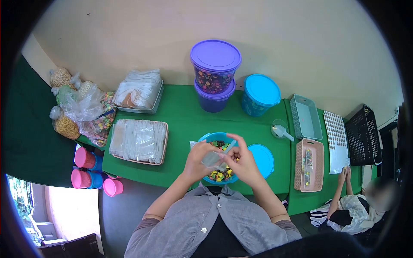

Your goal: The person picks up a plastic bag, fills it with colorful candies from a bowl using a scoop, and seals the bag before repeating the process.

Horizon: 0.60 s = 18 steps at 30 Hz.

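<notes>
My left hand (198, 158) is closed, with a clear plastic bag (193, 145) showing whitish beside its fingers; much of the bag is hidden. My right hand (243, 162) pinches a translucent plastic scoop (231, 146), its handle slanting up under the raised index finger. The scoop's clear cup meets my left fingers. Both hands are above a blue tub (205, 137) of colourful chip-like pieces (220, 175), yellow, green, red and brown. The tub's round blue lid (261, 161) lies just right of my right hand.
Left are baskets of plastic bags (140, 139) and bagged snacks (84, 103). Stacked purple tubs (215, 60) and a lidded blue tub (260, 96) stand behind. A second scoop (282, 131), a pink basket (309, 172) and another person's hands (344, 173) are to the right.
</notes>
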Each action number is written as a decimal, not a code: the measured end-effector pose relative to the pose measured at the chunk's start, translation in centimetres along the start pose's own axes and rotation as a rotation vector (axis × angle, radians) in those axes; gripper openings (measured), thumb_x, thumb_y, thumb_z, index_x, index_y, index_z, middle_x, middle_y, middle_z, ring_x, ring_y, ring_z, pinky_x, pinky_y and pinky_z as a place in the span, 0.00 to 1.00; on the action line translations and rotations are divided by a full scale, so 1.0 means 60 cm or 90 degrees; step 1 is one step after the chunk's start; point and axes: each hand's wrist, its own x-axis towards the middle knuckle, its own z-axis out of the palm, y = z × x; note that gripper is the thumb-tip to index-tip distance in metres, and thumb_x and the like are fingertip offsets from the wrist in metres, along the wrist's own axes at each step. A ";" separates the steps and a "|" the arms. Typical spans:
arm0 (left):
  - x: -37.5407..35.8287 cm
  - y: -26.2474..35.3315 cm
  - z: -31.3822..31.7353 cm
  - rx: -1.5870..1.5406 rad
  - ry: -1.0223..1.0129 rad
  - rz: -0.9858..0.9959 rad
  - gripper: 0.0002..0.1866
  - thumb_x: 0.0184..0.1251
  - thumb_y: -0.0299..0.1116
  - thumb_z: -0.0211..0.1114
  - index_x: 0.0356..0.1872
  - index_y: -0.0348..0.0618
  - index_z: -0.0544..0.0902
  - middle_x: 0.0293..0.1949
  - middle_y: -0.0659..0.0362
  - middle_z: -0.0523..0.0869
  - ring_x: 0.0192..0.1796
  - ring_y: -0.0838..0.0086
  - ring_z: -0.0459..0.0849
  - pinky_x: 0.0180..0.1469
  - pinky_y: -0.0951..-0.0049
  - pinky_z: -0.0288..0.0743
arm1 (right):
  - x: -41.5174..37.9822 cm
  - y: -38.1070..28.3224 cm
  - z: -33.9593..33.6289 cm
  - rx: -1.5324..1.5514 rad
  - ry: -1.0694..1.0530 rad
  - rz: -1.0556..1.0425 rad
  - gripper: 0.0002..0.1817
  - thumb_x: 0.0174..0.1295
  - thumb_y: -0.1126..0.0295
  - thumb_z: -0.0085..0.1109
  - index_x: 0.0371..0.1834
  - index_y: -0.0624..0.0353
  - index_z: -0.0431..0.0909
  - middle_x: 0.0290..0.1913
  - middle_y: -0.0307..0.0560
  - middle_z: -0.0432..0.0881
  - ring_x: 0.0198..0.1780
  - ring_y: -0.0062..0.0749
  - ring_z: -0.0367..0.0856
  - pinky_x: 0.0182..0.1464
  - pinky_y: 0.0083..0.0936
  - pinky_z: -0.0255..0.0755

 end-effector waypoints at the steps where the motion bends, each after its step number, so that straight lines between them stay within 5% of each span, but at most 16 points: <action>1: 0.000 -0.001 -0.001 0.000 0.001 0.001 0.29 0.46 0.32 0.79 0.50 0.46 0.74 0.40 0.61 0.83 0.49 0.67 0.82 0.62 0.58 0.69 | 0.006 0.004 -0.005 -0.001 0.000 -0.001 0.36 0.55 0.70 0.67 0.67 0.59 0.61 0.33 0.43 0.79 0.33 0.27 0.77 0.36 0.25 0.69; 3: -0.003 -0.002 -0.002 -0.377 0.109 -0.287 0.26 0.49 0.29 0.78 0.47 0.43 0.72 0.40 0.60 0.81 0.48 0.71 0.81 0.56 0.66 0.73 | 0.020 0.019 -0.015 0.038 -0.014 -0.203 0.52 0.53 0.64 0.71 0.77 0.54 0.43 0.50 0.48 0.76 0.47 0.33 0.76 0.48 0.27 0.70; 4: -0.003 -0.001 -0.001 -0.378 0.107 -0.289 0.26 0.49 0.29 0.78 0.47 0.43 0.72 0.40 0.60 0.81 0.48 0.71 0.81 0.56 0.66 0.73 | 0.022 0.022 -0.020 -0.055 -0.075 -0.226 0.59 0.50 0.63 0.74 0.78 0.54 0.37 0.64 0.56 0.66 0.62 0.42 0.70 0.61 0.32 0.65; 9: 0.005 0.016 0.018 -0.625 0.162 -0.185 0.25 0.53 0.26 0.75 0.46 0.44 0.67 0.40 0.58 0.75 0.46 0.74 0.78 0.52 0.71 0.73 | 0.029 0.085 0.030 -0.187 -0.173 -0.231 0.59 0.47 0.63 0.76 0.77 0.57 0.43 0.69 0.57 0.64 0.72 0.50 0.60 0.69 0.41 0.58; 15: 0.013 0.007 -0.026 -0.578 0.265 -0.132 0.23 0.56 0.29 0.74 0.46 0.43 0.68 0.41 0.57 0.75 0.47 0.71 0.78 0.54 0.66 0.72 | 0.044 0.081 0.020 -0.161 -0.089 -0.270 0.49 0.53 0.57 0.72 0.74 0.57 0.53 0.65 0.58 0.69 0.68 0.52 0.64 0.69 0.43 0.58; 17: 0.020 -0.005 -0.053 -0.543 0.315 -0.102 0.23 0.57 0.29 0.74 0.46 0.43 0.68 0.41 0.56 0.75 0.47 0.70 0.78 0.55 0.66 0.72 | 0.072 0.150 -0.002 -0.444 -0.069 -0.268 0.42 0.59 0.55 0.64 0.73 0.56 0.55 0.61 0.57 0.73 0.67 0.54 0.65 0.68 0.46 0.57; 18: 0.023 -0.010 -0.063 -0.490 0.343 -0.118 0.23 0.57 0.29 0.74 0.47 0.42 0.68 0.41 0.56 0.75 0.47 0.70 0.78 0.55 0.65 0.72 | 0.076 0.167 -0.010 -0.597 -0.055 -0.291 0.32 0.63 0.55 0.59 0.68 0.57 0.66 0.56 0.54 0.77 0.67 0.52 0.65 0.68 0.49 0.55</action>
